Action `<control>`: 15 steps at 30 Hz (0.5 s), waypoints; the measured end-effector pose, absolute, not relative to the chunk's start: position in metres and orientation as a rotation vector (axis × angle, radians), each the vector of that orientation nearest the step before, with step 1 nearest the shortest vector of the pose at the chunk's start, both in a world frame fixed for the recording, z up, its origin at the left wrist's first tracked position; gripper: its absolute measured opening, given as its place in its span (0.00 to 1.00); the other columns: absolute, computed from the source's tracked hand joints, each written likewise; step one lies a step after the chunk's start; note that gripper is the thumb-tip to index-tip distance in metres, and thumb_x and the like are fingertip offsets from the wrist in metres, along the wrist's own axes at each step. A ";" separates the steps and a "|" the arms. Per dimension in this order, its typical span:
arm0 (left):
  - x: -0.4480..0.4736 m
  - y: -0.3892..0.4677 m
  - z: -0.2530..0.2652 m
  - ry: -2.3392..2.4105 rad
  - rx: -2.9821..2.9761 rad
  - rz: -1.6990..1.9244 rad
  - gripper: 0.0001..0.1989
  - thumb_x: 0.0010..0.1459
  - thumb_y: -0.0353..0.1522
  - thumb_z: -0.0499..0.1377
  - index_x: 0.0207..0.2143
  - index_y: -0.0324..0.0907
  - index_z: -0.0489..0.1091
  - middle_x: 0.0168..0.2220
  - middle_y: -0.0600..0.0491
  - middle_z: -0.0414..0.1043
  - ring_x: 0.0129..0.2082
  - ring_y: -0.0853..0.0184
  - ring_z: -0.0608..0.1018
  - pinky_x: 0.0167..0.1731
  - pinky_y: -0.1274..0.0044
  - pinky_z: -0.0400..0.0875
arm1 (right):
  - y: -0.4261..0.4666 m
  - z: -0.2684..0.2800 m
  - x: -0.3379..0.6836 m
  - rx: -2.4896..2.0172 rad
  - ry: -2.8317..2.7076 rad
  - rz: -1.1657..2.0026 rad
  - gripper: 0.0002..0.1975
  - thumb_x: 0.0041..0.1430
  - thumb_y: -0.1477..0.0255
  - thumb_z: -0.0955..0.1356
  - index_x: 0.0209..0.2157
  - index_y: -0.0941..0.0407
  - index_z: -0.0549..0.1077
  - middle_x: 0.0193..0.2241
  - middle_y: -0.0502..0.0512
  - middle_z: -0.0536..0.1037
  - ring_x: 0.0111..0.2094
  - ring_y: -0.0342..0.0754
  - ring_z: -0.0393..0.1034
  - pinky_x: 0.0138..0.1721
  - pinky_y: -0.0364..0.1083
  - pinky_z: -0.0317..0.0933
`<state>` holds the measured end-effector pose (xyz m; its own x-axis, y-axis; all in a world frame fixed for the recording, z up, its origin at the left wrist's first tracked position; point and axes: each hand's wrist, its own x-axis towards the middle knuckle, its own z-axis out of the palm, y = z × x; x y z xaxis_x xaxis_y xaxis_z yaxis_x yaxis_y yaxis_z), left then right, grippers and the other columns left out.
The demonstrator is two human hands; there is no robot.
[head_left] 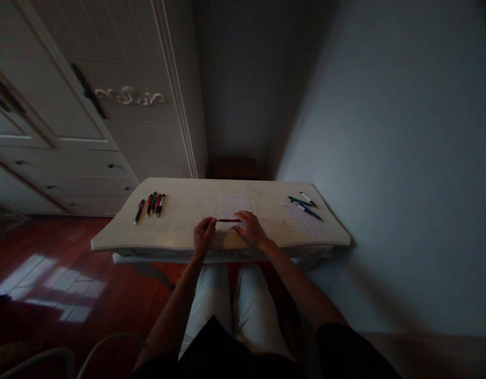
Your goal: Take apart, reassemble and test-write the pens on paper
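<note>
Between my two hands a slim dark pen (228, 220) with a reddish part lies level, just above a sheet of paper (234, 202) on the white table. My left hand (204, 232) pinches the pen's left end with thumb and fingertips. Around its right end, the thumb and fingers of my right hand (249, 227) close on it. Several pens (154, 204) lie side by side at the table's left, with a purple-and-black pen (139, 211) a little apart. On the right, several more pens (306, 209) lie loosely by another written sheet (306, 221).
The white table (188, 231) has curved edges and stands against a pale wall (404, 158) on the right. A white wardrobe (148, 79) rises behind it to the left. Reddish wooden floor (120, 295) shows at the left, with a pale curved metal frame (65, 353) at the bottom.
</note>
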<state>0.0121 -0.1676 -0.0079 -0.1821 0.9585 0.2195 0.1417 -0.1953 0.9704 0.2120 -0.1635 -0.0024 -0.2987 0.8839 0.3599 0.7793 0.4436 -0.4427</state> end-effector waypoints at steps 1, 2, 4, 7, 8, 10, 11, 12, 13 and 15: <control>0.012 -0.168 -0.007 1.329 1.353 1.452 0.18 0.53 0.46 0.59 0.31 0.38 0.72 0.18 0.57 0.65 0.17 0.72 0.68 0.18 0.81 0.62 | -0.164 -0.001 0.207 -1.397 -2.158 0.249 0.23 0.61 0.67 0.70 0.56 0.56 0.70 0.54 0.62 0.72 0.56 0.53 0.62 0.57 0.51 0.55; 0.012 -0.169 -0.007 1.312 1.347 1.452 0.18 0.53 0.46 0.59 0.31 0.38 0.72 0.18 0.58 0.64 0.17 0.72 0.67 0.18 0.81 0.62 | -0.164 0.001 0.203 -1.403 -2.172 0.249 0.21 0.61 0.67 0.69 0.55 0.56 0.71 0.53 0.62 0.73 0.55 0.52 0.63 0.56 0.51 0.56; 0.010 -0.170 -0.007 1.264 1.334 1.464 0.18 0.53 0.46 0.60 0.32 0.38 0.72 0.18 0.58 0.64 0.17 0.73 0.67 0.18 0.81 0.62 | -0.164 0.004 0.197 -1.421 -2.185 0.232 0.17 0.62 0.68 0.69 0.52 0.56 0.74 0.48 0.60 0.75 0.51 0.51 0.66 0.53 0.49 0.57; 0.006 -0.172 -0.007 1.211 1.279 1.508 0.19 0.53 0.47 0.60 0.32 0.38 0.73 0.18 0.58 0.64 0.17 0.73 0.67 0.19 0.81 0.63 | -0.166 0.009 0.190 -1.450 -2.148 0.194 0.11 0.63 0.68 0.68 0.44 0.55 0.79 0.39 0.58 0.76 0.45 0.50 0.67 0.49 0.48 0.59; 0.004 -0.173 -0.008 1.211 1.258 1.517 0.19 0.53 0.47 0.61 0.32 0.38 0.73 0.19 0.58 0.65 0.17 0.73 0.67 0.18 0.81 0.63 | -0.167 0.010 0.188 -1.450 -2.119 0.195 0.10 0.62 0.68 0.68 0.43 0.55 0.79 0.38 0.57 0.76 0.44 0.50 0.67 0.48 0.47 0.59; 0.002 -0.174 -0.009 1.218 1.229 1.512 0.20 0.53 0.47 0.60 0.31 0.38 0.74 0.19 0.56 0.68 0.17 0.73 0.68 0.18 0.81 0.63 | -0.171 0.012 0.184 -1.436 -2.015 0.252 0.09 0.62 0.68 0.68 0.41 0.56 0.79 0.36 0.57 0.76 0.42 0.49 0.68 0.47 0.47 0.60; 0.001 -0.174 -0.009 1.213 1.227 1.496 0.20 0.54 0.47 0.60 0.31 0.37 0.75 0.20 0.54 0.70 0.17 0.73 0.68 0.18 0.80 0.64 | -0.173 0.012 0.182 -1.425 -1.935 0.317 0.09 0.62 0.68 0.68 0.40 0.56 0.78 0.35 0.56 0.76 0.39 0.48 0.69 0.45 0.46 0.62; 0.001 -0.174 -0.010 1.199 1.235 1.472 0.21 0.54 0.48 0.60 0.32 0.37 0.76 0.21 0.53 0.72 0.17 0.72 0.69 0.18 0.80 0.65 | -0.175 0.013 0.180 -1.413 -1.835 0.410 0.10 0.61 0.67 0.68 0.39 0.57 0.77 0.33 0.55 0.76 0.35 0.47 0.69 0.42 0.45 0.63; 0.001 -0.174 -0.010 1.176 1.256 1.442 0.22 0.54 0.48 0.60 0.35 0.37 0.77 0.23 0.51 0.75 0.18 0.71 0.71 0.19 0.80 0.66 | -0.178 0.013 0.177 -1.395 -1.719 0.522 0.11 0.60 0.65 0.68 0.38 0.57 0.76 0.30 0.53 0.76 0.31 0.46 0.69 0.37 0.44 0.64; 0.002 -0.173 -0.011 1.118 1.329 1.386 0.24 0.51 0.47 0.62 0.41 0.37 0.77 0.28 0.49 0.79 0.21 0.69 0.75 0.23 0.78 0.70 | -0.184 0.014 0.171 -1.321 -1.479 0.777 0.14 0.58 0.60 0.67 0.37 0.57 0.72 0.25 0.50 0.74 0.25 0.44 0.67 0.30 0.43 0.63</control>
